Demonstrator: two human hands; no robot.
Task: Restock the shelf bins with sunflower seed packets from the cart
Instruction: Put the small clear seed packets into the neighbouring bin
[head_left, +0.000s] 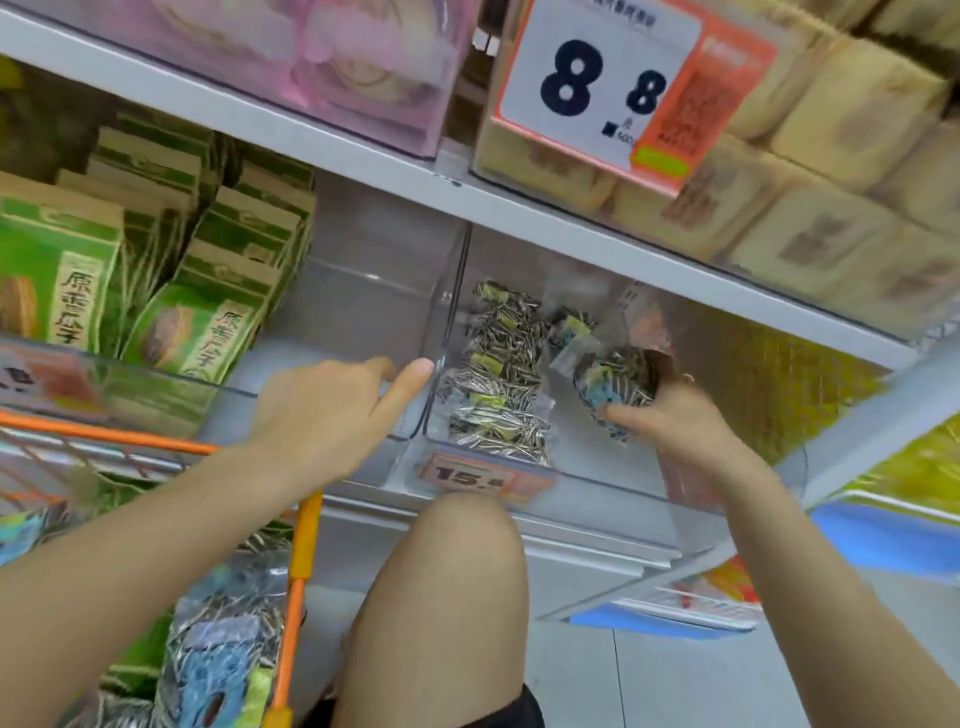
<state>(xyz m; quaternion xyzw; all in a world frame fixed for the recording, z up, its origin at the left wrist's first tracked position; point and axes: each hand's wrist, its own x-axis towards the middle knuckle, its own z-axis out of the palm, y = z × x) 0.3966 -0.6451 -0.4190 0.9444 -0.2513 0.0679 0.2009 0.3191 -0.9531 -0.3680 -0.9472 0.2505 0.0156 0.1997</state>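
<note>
Item 1, nearest: bare knee (457, 587), raised toward the shelf front; person is crouched.

Item 2: orange-framed cart (298, 566), lower left. Stock of sunflower seed packets (223, 644) is held inside, clear bags w/ blue labels.

Item 3: left hand (332, 410). Rested on front rim of the empty clear bin (363, 312), by the divider wall; index finger is extended, other fingers loosely bent, nothing held.

Item 4: right hand (670, 421). Fingers and thumb are closed round one seed packet (615, 389), held over the front right part of the seed bin (623, 483), apparently clear of the bin floor; exact contact can't be told.

Item 5: stacked seed packets (498, 374), yellow labels, piled along the left wall of the seed bin, front to back. Price tag (467, 475) is fixed to bin's front rim.

Item 6: green seed boxes (197, 322), left-hand bin. Farther, upper shelf: large price sign (597, 78), pink packs, tan wrapped blocks.

Risks, est.: packet is gripped at one end only, so it could slip and drop short of the bin if released early. Label colour differs from the stack (blue vs yellow), so mixed stock is possible. The stack could be knocked over if brushed by the wrist.
</note>
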